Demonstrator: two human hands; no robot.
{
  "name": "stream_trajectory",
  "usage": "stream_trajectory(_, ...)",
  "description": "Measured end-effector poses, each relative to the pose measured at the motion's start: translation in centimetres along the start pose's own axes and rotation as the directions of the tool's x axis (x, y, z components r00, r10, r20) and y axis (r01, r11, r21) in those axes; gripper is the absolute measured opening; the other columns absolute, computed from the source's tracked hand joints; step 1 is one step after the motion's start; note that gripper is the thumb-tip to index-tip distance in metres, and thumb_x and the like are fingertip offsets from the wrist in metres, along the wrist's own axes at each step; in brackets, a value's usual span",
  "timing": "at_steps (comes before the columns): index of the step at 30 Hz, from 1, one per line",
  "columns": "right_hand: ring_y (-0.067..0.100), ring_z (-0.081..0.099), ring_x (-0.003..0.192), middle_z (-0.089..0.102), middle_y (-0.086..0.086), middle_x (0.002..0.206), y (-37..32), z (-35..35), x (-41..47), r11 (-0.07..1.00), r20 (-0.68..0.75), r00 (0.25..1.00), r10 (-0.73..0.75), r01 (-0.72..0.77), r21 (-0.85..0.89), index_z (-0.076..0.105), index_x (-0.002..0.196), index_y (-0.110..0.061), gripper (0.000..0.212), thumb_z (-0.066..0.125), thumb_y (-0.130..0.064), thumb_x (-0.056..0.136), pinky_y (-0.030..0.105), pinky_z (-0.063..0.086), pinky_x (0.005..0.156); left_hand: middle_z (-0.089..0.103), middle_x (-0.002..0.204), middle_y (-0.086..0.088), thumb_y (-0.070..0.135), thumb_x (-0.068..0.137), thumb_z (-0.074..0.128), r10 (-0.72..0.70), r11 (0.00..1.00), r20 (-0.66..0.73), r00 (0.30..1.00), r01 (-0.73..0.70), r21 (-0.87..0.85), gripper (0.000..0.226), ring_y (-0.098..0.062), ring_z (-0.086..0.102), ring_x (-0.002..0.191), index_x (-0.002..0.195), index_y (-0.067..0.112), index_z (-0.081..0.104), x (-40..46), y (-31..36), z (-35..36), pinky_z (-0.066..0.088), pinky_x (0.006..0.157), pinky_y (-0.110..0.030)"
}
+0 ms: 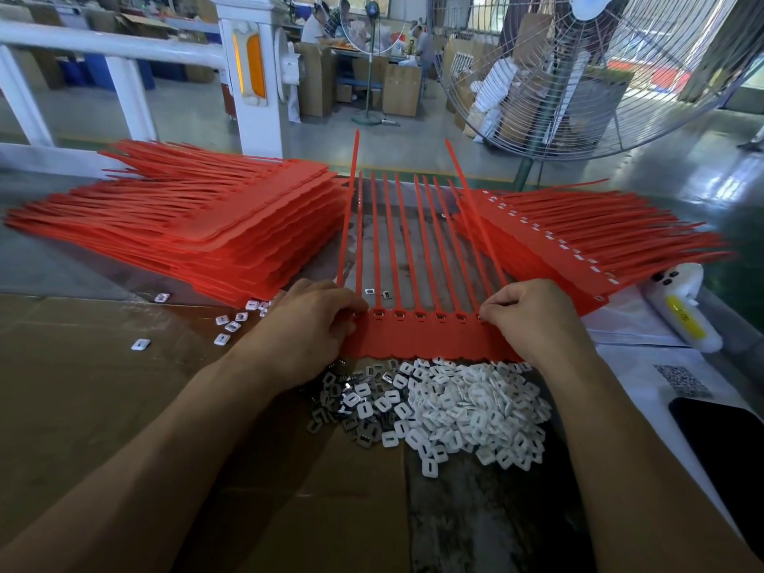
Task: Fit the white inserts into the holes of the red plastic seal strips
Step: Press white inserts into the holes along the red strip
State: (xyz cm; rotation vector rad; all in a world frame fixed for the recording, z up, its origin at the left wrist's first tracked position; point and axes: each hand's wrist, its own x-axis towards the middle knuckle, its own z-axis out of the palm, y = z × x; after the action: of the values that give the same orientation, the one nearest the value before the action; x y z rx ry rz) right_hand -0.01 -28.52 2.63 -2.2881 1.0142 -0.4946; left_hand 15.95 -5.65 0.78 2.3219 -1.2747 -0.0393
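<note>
With the left hand (308, 320) and right hand (527, 314) pinching the red seal strip (421, 341) ends, seat each white insert (467, 403) flush and square.

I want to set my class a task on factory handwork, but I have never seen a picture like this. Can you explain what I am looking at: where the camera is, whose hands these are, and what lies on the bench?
The camera sits on a worker's head, looking down at their own bare hands. The left hand and right hand pinch the two ends of a flat red plastic sheet of joined seal strips, its thin tails pointing away. Nearest the worker lies a heap of small white square plastic inserts, beside some grey metal clips. To the left is a tall stack of red sheets; the stack to the right shows white inserts already in its holes. The bench is partly covered with brown cardboard.
</note>
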Motion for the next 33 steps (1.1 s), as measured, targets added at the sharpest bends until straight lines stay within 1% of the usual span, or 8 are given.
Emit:
stream_trajectory(5, 0.010, 0.066, 0.073, 0.074, -0.003, 0.082, 0.5, 0.1, 0.1, 0.998, -0.038, 0.999, 0.021, -0.018, 0.067, 0.080, 0.092, -0.019, 0.013, 0.068, -0.022, 0.097, 0.023, 0.043, 0.057, 0.057, 0.135, 0.012, 0.025, 0.100, 0.058, -0.002, 1.000, 0.001, 1.000, 0.002, -0.002, 0.035, -0.015, 0.041, 0.130, 0.134, 0.035, 0.060, 0.0, 0.0, -0.1, 0.035, 0.113, -0.048)
stream_trajectory(15, 0.007, 0.064, 0.065, 0.068, -0.012, 0.068, 0.4, 0.7, 0.3, 1.000, -0.053, 0.999, 0.009, -0.009, -0.011, 0.073, 0.073, -0.030, 0.019, 0.075, -0.022, 0.090, 0.023, 0.041, 0.052, 0.057, 0.135, 0.013, 0.025, 0.100, 0.058, -0.004, 1.000, 0.007, 1.000, 0.004, -0.001, 0.035, -0.015, 0.041, 0.130, 0.134, 0.035, 0.060, 0.0, 0.0, -0.1, 0.034, 0.113, -0.048)
stream_trajectory(19, 0.011, 0.065, 0.064, 0.069, -0.006, 0.067, 0.3, 0.8, 0.3, 1.000, -0.061, 0.998, 0.018, -0.018, -0.012, 0.076, 0.079, -0.026, 0.012, 0.076, -0.024, 0.090, 0.024, 0.044, 0.052, 0.056, 0.135, 0.013, 0.026, 0.100, 0.058, -0.004, 1.000, 0.004, 1.000, 0.004, 0.003, 0.035, -0.014, 0.040, 0.130, 0.134, 0.035, 0.059, 0.0, 0.1, 0.0, 0.034, 0.114, -0.047)
stream_trajectory(24, 0.000, 0.062, 0.070, 0.068, -0.016, 0.074, -0.3, 0.6, -0.2, 0.996, -0.110, 0.990, -0.087, 0.089, 0.010, 0.075, 0.083, -0.027, 0.011, 0.072, -0.026, 0.093, 0.020, 0.043, 0.059, 0.056, 0.136, 0.012, 0.025, 0.100, 0.058, -0.002, 1.000, 0.002, 1.000, 0.002, 0.007, 0.035, -0.015, 0.041, 0.130, 0.134, 0.035, 0.059, 0.0, 0.1, -0.1, 0.035, 0.113, -0.046)
stream_trajectory(26, -0.003, 0.064, 0.075, 0.071, -0.018, 0.077, -1.1, 0.4, -0.9, 0.983, -0.045, 0.984, -0.174, 0.176, 0.058, 0.076, 0.084, -0.030, 0.009, 0.073, -0.030, 0.093, 0.017, 0.043, 0.064, 0.056, 0.136, 0.013, 0.025, 0.100, 0.058, -0.005, 1.000, 0.003, 1.000, 0.005, 0.008, 0.035, -0.015, 0.041, 0.130, 0.134, 0.035, 0.060, 0.0, 0.2, -0.1, 0.035, 0.113, -0.047)
stream_trajectory(28, -0.012, 0.064, 0.082, 0.071, -0.025, 0.082, -2.3, 0.7, -1.9, 0.955, 0.121, 0.949, -0.292, 0.283, 0.087, 0.076, 0.086, -0.034, 0.007, 0.075, -0.032, 0.092, 0.015, 0.043, 0.068, 0.056, 0.136, 0.013, 0.026, 0.100, 0.058, -0.007, 1.000, 0.002, 1.000, 0.007, 0.009, 0.035, -0.015, 0.041, 0.130, 0.134, 0.035, 0.059, 0.0, 0.2, -0.1, 0.035, 0.113, -0.047)
stream_trajectory(31, -0.017, 0.063, 0.079, 0.069, -0.033, 0.086, -3.9, 1.7, -3.3, 0.912, 0.374, 0.835, -0.403, 0.399, 0.092, 0.075, 0.090, -0.034, 0.003, 0.076, -0.032, 0.092, 0.006, 0.043, 0.063, 0.057, 0.135, 0.012, 0.025, 0.100, 0.059, -0.002, 1.000, -0.004, 1.000, 0.002, 0.015, 0.035, -0.016, 0.042, 0.129, 0.134, 0.034, 0.060, 0.0, 0.2, -0.1, 0.035, 0.111, -0.047)
stream_trajectory(33, -0.015, 0.064, 0.078, 0.068, -0.032, 0.086, -4.6, 2.5, -4.0, 0.886, 0.452, 0.773, -0.446, 0.453, 0.100, 0.076, 0.092, -0.034, 0.003, 0.077, -0.032, 0.091, 0.005, 0.044, 0.061, 0.058, 0.134, 0.010, 0.024, 0.100, 0.059, 0.000, 1.000, -0.008, 1.000, 0.000, 0.014, 0.035, -0.017, 0.043, 0.128, 0.134, 0.033, 0.061, 0.0, 0.2, -0.1, 0.035, 0.111, -0.048)
